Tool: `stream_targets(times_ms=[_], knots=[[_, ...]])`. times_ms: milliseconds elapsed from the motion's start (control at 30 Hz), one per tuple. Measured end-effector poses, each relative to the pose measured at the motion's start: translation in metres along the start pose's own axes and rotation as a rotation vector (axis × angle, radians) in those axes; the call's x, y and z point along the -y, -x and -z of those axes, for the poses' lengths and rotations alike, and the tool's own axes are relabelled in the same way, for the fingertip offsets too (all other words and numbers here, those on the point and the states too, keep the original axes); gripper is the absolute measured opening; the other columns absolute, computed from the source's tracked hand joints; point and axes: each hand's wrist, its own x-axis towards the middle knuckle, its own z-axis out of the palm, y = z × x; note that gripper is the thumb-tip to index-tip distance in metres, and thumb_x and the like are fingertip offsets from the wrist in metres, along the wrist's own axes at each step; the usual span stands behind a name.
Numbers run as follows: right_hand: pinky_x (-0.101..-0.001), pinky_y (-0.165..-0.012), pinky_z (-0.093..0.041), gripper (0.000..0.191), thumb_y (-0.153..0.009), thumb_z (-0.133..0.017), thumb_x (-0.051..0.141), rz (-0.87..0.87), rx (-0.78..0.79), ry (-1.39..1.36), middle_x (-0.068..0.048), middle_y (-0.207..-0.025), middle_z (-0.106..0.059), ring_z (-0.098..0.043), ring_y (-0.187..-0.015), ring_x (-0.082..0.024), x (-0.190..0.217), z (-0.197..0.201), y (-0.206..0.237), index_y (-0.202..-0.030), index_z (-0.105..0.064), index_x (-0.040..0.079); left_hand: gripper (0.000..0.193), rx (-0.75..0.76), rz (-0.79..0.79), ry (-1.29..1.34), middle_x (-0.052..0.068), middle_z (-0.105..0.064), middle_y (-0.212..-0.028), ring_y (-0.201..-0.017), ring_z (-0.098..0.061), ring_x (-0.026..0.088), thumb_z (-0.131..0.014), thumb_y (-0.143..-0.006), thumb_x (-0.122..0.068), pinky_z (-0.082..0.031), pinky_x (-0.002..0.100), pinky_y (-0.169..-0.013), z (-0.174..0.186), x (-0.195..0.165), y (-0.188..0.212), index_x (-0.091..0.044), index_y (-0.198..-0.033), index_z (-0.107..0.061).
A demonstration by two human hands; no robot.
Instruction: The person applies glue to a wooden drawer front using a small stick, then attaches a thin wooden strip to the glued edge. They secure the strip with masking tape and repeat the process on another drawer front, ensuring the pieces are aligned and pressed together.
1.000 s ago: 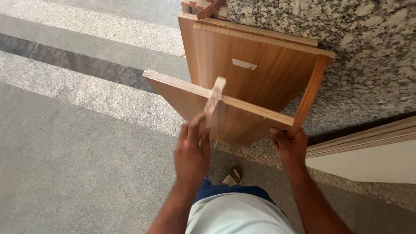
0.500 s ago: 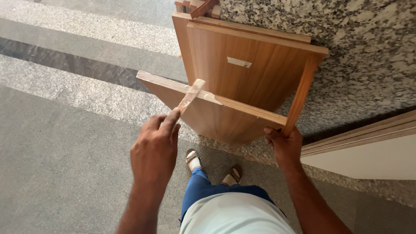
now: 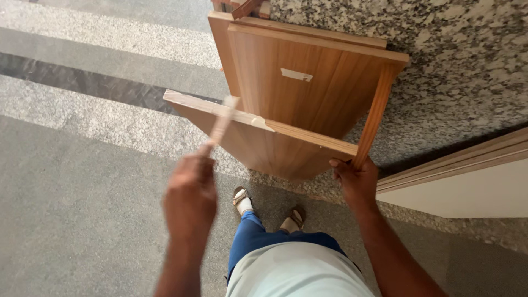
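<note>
A brown wood-grain cabinet piece (image 3: pixel 308 99) of joined panels stands on the floor, leaning by a speckled granite wall (image 3: pixel 456 71). My right hand (image 3: pixel 355 179) grips the lower end of its side panel (image 3: pixel 374 118). My left hand (image 3: pixel 190 198) is raised in front of the near panel's raw edge (image 3: pixel 247 118) and pinches a thin pale strip of edge banding (image 3: pixel 220 126), which is blurred and lifts off that edge.
The floor is grey terrazzo with lighter and darker bands (image 3: pixel 93 82). More wooden boards (image 3: pixel 456 165) lie at the right against the wall. My feet in sandals (image 3: pixel 267 212) stand just below the panel.
My left hand has pulled back toward me and to the left, peeling the strip further off the panel edge. The right hand keeps its grip on the side panel.
</note>
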Motion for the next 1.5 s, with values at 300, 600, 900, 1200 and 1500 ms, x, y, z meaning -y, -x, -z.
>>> stream_targets(times_ms=[300,600,900,1200,1500], knots=[[-0.0243,-0.049,-0.049,0.019,-0.092,-0.077,0.01,0.035,0.018,-0.083,-0.005,-0.078,-0.068,-0.064,-0.062,-0.009,0.018,-0.006,0.0,-0.103,-0.062,0.005,0.035,-0.042,-0.284,0.421,0.01,-0.075,-0.115,-0.081,-0.077,0.023,-0.06,-0.1,-0.016,-0.066,0.037,-0.07,-0.04,-0.043,0.034,-0.014,-0.135,-0.064],[-0.024,-0.056,-0.052,0.022,-0.09,-0.079,0.01,0.047,0.023,-0.174,-0.003,-0.083,-0.069,-0.063,-0.065,-0.008,0.009,-0.007,0.0,-0.105,-0.064,0.003,0.034,0.183,-0.377,0.448,0.02,-0.07,-0.112,-0.077,-0.075,0.03,-0.062,-0.098,-0.016,-0.065,0.042,-0.063,-0.045,-0.042,0.056,-0.005,-0.131,-0.059],[-0.0255,-0.054,-0.055,0.018,-0.091,-0.078,0.009,0.049,0.041,-0.145,-0.006,-0.079,-0.07,-0.065,-0.062,-0.009,-0.013,-0.002,0.001,-0.102,-0.065,0.003,0.038,0.246,0.007,0.271,0.013,-0.073,-0.108,-0.067,-0.076,0.021,-0.057,-0.1,-0.024,-0.066,0.035,-0.052,-0.002,-0.046,0.037,-0.01,-0.134,-0.059],[-0.024,-0.056,-0.057,0.016,-0.096,-0.072,0.014,0.08,0.062,-0.116,-0.004,-0.086,-0.072,-0.067,-0.067,-0.007,-0.012,-0.002,-0.003,-0.108,-0.065,0.005,0.036,0.32,-0.474,0.262,0.012,-0.074,-0.102,-0.063,-0.071,0.021,-0.062,-0.098,-0.02,-0.062,0.036,-0.052,0.006,-0.084,0.05,-0.007,-0.131,-0.064],[-0.0247,-0.055,-0.056,0.024,-0.09,-0.08,0.015,0.074,0.062,-0.154,-0.003,-0.084,-0.07,-0.065,-0.067,-0.008,-0.008,-0.004,-0.003,-0.104,-0.064,0.005,0.033,0.14,-0.323,-0.101,0.014,-0.074,-0.1,-0.066,-0.072,0.026,-0.061,-0.1,-0.019,-0.061,0.039,-0.053,0.026,-0.07,-0.003,-0.01,-0.131,-0.064]])
